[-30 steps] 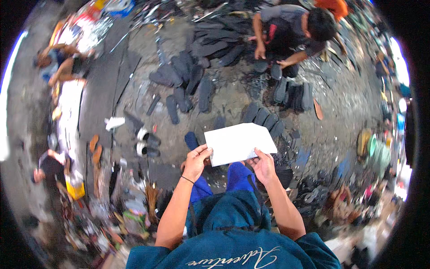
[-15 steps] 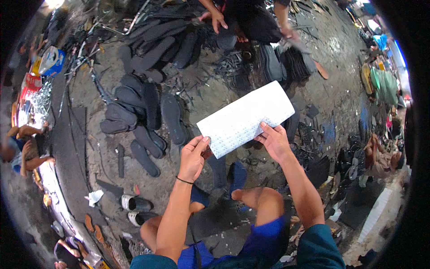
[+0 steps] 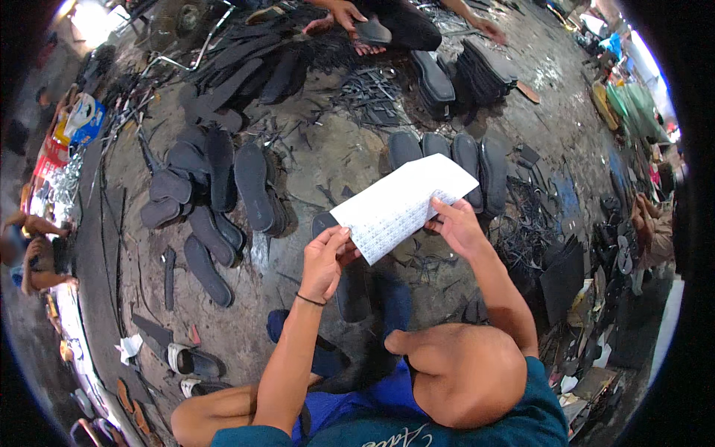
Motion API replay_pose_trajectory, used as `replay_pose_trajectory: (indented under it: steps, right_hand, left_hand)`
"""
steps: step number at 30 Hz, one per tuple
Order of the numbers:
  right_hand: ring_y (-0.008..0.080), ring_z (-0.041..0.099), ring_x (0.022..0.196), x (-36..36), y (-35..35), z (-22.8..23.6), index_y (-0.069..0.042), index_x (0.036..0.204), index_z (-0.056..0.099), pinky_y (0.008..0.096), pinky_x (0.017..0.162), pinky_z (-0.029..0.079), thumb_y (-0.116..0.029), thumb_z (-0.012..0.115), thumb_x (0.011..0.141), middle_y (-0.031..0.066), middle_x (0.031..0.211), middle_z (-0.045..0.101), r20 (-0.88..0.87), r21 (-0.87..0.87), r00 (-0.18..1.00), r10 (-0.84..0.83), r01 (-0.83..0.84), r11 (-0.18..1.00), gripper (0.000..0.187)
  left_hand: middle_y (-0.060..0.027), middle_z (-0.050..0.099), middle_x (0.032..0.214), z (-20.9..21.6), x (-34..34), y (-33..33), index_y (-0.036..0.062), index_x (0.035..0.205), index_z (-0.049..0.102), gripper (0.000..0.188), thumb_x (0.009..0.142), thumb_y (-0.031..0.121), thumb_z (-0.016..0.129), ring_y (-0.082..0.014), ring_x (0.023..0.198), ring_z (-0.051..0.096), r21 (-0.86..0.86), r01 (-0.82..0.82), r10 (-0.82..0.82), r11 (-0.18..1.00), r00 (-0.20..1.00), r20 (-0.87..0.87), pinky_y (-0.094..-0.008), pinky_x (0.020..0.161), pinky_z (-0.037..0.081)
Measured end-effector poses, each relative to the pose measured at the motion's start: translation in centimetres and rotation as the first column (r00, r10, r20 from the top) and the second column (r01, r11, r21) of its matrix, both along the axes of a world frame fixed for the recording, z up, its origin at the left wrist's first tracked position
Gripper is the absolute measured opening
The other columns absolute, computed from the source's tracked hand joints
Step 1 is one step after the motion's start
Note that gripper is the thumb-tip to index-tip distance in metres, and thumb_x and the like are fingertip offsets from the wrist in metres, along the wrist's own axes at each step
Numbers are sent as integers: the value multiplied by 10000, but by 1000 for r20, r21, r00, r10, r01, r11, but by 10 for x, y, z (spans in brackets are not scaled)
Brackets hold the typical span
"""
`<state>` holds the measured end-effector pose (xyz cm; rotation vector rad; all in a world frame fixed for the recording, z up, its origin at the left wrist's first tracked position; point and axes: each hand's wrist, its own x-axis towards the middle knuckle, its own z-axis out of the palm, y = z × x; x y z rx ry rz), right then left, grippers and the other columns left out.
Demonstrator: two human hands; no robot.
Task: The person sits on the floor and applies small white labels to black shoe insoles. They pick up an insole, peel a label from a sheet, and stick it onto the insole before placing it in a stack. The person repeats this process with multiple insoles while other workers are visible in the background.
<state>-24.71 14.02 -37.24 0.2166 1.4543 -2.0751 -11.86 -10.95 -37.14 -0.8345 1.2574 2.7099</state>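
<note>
A white sheet with rows of small bluish marks (image 3: 406, 197) is stretched between my two hands, tilted up toward the right. My left hand (image 3: 325, 257) pinches its lower left corner between thumb and fingers. On the lower right edge, my right hand (image 3: 458, 226) grips it with the thumb on top and the fingers underneath. Beyond the sheet stand several dark shoe soles (image 3: 492, 175) in a row, partly hidden by it. Another dark sole (image 3: 353, 294) lies below the sheet, between my feet.
To the left lie stacked dark soles (image 3: 255, 186) and a loose pile (image 3: 170, 195). Across from me a co-worker's hand (image 3: 344, 13) holds a dark piece (image 3: 372, 31), near more sole stacks (image 3: 484, 71). Black scraps (image 3: 370, 93) litter the floor. A pair of shoes (image 3: 192, 360) sits at lower left.
My view has shifted, and more of my bent right knee shows. The sheet stays in both hands, its far end a little lower. The row of soles behind it has come into sight.
</note>
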Motion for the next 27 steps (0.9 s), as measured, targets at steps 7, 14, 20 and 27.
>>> replay_pose_trajectory:
  steps: [7, 14, 20, 27]
  right_hand:
    - [255, 530, 1181, 30, -4, -16, 98, 1283, 449, 360, 923, 490, -217, 720, 892, 208, 1289, 511, -506, 623, 863, 4, 362, 693, 570]
    - [235, 685, 704, 69, -69, 27, -49, 982, 716, 336, 635, 537, -159, 695, 877, 123, 938, 701, -617, 615, 623, 481, -1, 789, 154]
    - [261, 677, 725, 63, -76, 3, -54, 908, 721, 378, 661, 529, -183, 712, 848, 119, 909, 697, -428, 691, 681, 594, -178, 701, 142]
    - [324, 665, 735, 67, -84, -5, -32, 896, 629, 403, 657, 525, -174, 679, 879, 130, 797, 672, -650, 709, 433, 624, 49, 704, 151]
  left_hand:
    - [3, 642, 862, 16, 30, 26, 3, 1062, 646, 198, 977, 173, 588, -77, 720, 542, 48, -112, 111, 993, 994, 20, -284, 773, 528]
    - [-11, 644, 867, -10, 29, 30, 22, 1039, 654, 166, 976, 164, 596, -116, 804, 618, -22, -56, 57, 998, 998, 25, -296, 787, 533]
    - [-12, 645, 844, -18, 23, 34, 62, 894, 622, 144, 960, 188, 640, -114, 794, 637, -171, -62, 87, 983, 987, 138, -303, 737, 556]
    - [-13, 640, 845, -36, 19, 30, 73, 887, 596, 171, 959, 217, 653, -96, 707, 614, -191, -39, 79, 981, 976, 205, -272, 636, 564]
